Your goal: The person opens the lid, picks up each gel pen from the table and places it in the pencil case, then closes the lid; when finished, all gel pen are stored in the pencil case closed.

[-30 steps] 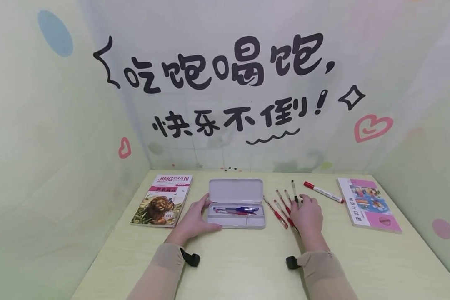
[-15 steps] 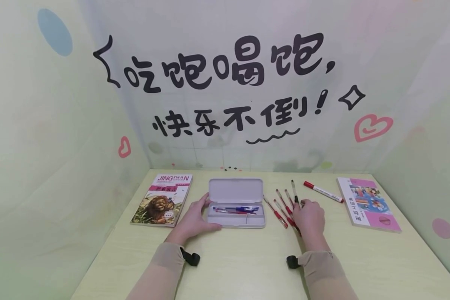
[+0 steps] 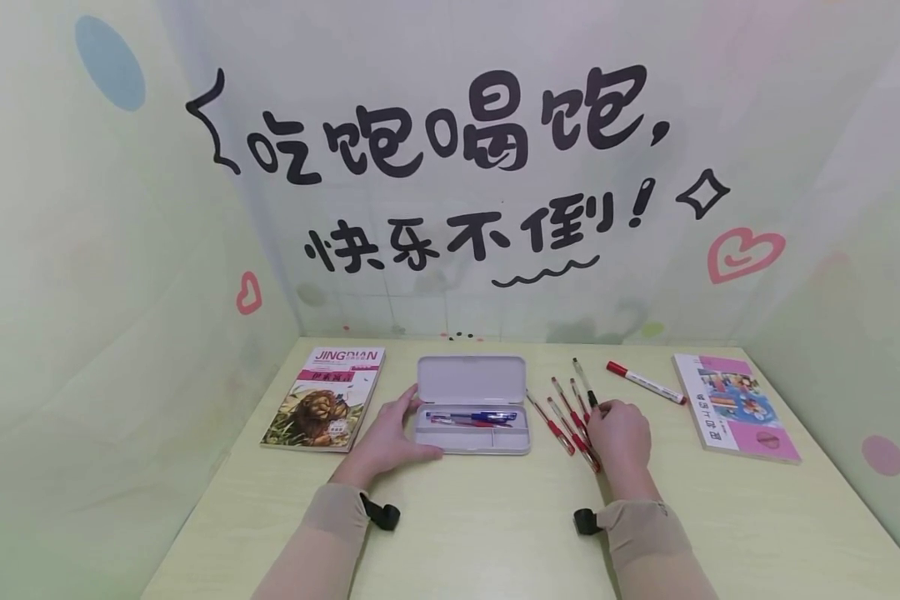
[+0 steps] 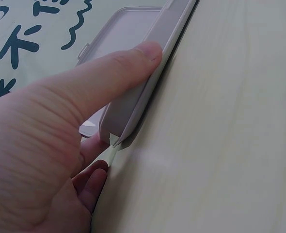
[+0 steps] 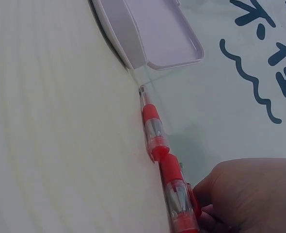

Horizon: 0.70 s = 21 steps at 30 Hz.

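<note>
An open light-purple pencil case (image 3: 472,381) lies mid-table, a blue pen (image 3: 489,417) and a red one inside. My left hand (image 3: 390,439) grips its left end. In the left wrist view the thumb (image 4: 148,53) presses the front wall of the case (image 4: 126,104), with other fingers round the corner. To the right, my right hand (image 3: 622,437) pinches a black pen (image 3: 590,395) that slants up and leftward. Several red pens (image 3: 560,435) are spread beside that hand; in the right wrist view two red pens (image 5: 155,132) line up before it, and the black pen is hidden.
A red-capped white marker (image 3: 648,383) lies behind the right hand. A pink book (image 3: 746,408) is at the far right, and a book with a lion cover (image 3: 322,404) at the left. A printed wall sheet (image 3: 450,308) stands behind the table.
The black pen's far end has swung to the left, and my right hand has shifted slightly right, showing more of the red pens. My left hand and the pencil case stay put.
</note>
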Available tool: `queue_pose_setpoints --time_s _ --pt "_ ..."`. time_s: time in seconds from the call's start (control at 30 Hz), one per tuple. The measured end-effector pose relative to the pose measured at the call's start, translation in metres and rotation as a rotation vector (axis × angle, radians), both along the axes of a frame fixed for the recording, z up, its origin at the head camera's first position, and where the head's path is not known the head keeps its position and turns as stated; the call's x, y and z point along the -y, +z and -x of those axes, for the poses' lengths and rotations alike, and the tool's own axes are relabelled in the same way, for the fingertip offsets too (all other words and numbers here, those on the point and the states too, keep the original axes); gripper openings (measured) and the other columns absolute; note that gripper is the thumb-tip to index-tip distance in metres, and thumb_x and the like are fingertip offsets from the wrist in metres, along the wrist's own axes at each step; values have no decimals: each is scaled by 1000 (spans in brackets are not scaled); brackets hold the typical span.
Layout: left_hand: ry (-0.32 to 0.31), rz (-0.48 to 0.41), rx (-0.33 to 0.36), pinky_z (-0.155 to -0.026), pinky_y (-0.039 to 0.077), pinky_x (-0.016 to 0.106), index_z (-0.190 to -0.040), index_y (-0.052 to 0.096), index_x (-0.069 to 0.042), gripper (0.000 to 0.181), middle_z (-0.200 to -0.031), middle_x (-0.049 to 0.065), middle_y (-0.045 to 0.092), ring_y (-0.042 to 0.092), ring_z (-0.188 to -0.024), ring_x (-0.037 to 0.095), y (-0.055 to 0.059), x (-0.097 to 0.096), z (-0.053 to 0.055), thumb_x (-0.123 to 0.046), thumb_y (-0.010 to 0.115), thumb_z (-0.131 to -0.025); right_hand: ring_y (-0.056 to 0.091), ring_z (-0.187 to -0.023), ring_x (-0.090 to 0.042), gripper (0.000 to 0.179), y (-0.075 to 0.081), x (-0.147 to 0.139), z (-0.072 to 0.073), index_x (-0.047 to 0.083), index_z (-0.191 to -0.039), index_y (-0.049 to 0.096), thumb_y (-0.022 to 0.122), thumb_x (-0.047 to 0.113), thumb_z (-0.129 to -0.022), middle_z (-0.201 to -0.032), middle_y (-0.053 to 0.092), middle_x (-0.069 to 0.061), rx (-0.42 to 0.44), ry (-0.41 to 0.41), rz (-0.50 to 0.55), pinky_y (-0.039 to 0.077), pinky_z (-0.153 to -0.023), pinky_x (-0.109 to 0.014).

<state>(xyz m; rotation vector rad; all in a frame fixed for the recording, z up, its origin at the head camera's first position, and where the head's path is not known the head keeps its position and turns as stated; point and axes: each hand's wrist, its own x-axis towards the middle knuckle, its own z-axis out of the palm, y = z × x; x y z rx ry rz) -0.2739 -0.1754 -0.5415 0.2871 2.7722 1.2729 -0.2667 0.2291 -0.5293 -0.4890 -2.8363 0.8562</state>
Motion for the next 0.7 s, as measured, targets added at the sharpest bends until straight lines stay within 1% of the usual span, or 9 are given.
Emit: queue_pose_setpoints --time_s 0.17,0.27,0.37,0.43,0.57,0.7 --pt "2 7 -1 -133 33 69 -177 24 -20 144 -166 7 55 43 -159 40 0 0 0 -53 106 -63 68 -98 -45 37 -2 0 1 -8 -122 73 54 19 -106 -117 68 -33 12 -30 19 60 -74 -53" --pt "2 6 3 -134 32 68 -177 24 -20 145 -166 6 55 43 -160 40 0 0 0 -54 106 -63 67 -101 -46 36 -3 0 1 -7 -123 72 52 19 -107 -119 66 -33 9 -43 24 60 -74 -54" --pt "1 6 3 -134 32 68 -177 24 -20 145 -165 6 56 43 -160 40 1 0 0 -54 106 -63 64 -105 -47 36 -1 2 1 -7 -126 70 51 19 -109 -122 63 -32 -17 -47 35 59 -75 -54" --pt "1 7 0 -133 33 68 -177 23 -19 145 -165 6 56 43 -159 40 0 0 0 -54 106 -63 62 -110 -48 36 2 6 0 -5 -128 69 51 20 -110 -126 62 -31 -46 -44 35 58 -78 -56" --pt "2 9 1 -133 34 68 -177 23 -19 145 -165 6 56 44 -159 40 -1 0 1 -54 105 -63 59 -118 -47 35 12 19 -1 -2 -132 67 51 22 -112 -131 60 -28 -134 -7 32 57 -85 -58" --pt "5 12 7 -133 33 68 -177 23 -20 145 -167 7 54 43 -160 40 0 0 1 -55 105 -63 59 -118 -45 32 20 37 -2 0 -132 68 54 20 -112 -133 62 -25 -225 90 10 57 -90 -58"
